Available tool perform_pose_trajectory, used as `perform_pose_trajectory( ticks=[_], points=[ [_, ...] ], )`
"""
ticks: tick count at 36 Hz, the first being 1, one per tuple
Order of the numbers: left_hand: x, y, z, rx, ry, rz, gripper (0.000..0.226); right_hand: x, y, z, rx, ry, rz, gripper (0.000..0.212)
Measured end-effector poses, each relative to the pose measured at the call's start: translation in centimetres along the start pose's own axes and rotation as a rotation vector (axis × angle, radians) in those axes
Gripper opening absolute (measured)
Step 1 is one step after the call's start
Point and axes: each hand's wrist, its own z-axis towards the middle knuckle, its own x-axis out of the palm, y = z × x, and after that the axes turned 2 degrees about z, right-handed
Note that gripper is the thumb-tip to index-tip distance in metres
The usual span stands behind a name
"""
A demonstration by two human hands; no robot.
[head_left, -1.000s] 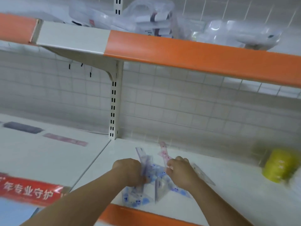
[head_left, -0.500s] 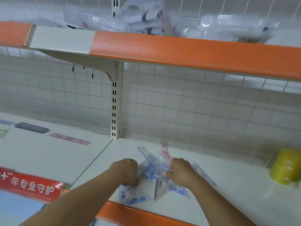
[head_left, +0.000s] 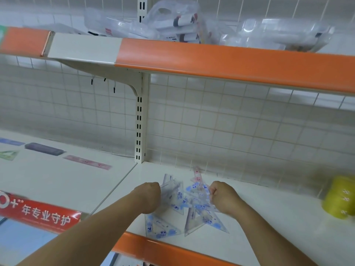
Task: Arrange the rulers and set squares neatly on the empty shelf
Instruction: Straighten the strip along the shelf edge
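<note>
Several clear set squares and rulers with blue prints lie in a loose overlapping pile [head_left: 189,200] on the white shelf [head_left: 269,227]. My left hand [head_left: 148,196] grips a set square [head_left: 172,191] at the pile's left side. On the right side my right hand [head_left: 223,195] grips another set square [head_left: 199,196], under which a pink ruler [head_left: 197,174] points toward the back. One set square [head_left: 161,226] lies flat by the orange front edge. Both sets of fingertips are hidden behind the knuckles.
A yellow roll [head_left: 341,197] stands at the right. On the left shelf bay lie a pink ruler [head_left: 87,162], a dark case [head_left: 44,148] and a green set square [head_left: 8,155]. The upper shelf [head_left: 211,60] overhangs, holding clear plastic packs [head_left: 172,22]. A wire-grid back wall closes the bay.
My hands have drawn slightly apart, pulling the set squares from the pile's middle to each side. The view has shifted a little to the right.
</note>
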Motion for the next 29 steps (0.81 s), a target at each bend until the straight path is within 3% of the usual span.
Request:
perform_pose_trajectory(
  ticks=[7, 11, 15, 26, 29],
  points=[
    [0.2, -0.2, 0.2, -0.001, -0.043, 0.028, 0.033, -0.5, -0.3, -1.0, 0.0, 0.008, -0.055, 0.041],
    [0.4, -0.5, 0.1, 0.018, -0.072, 0.075, 0.036, -0.2, -0.8, -0.8, 0.033, -0.042, -0.113, 0.014],
    [0.4, -0.8, -0.4, 0.033, -0.084, 0.107, 0.034, -0.2, -1.1, -1.2, 0.031, -0.043, -0.092, 0.034],
    [0.8, -0.1, -1.0, -0.024, -0.189, 0.283, 0.03, -0.8, -1.3, -2.2, 0.014, -0.038, -0.103, 0.024],
    [0.6, 0.2, -1.4, -0.028, -0.18, 0.242, 0.029, -1.1, -1.5, -2.4, 0.013, -0.053, -0.094, 0.038]
  ],
)
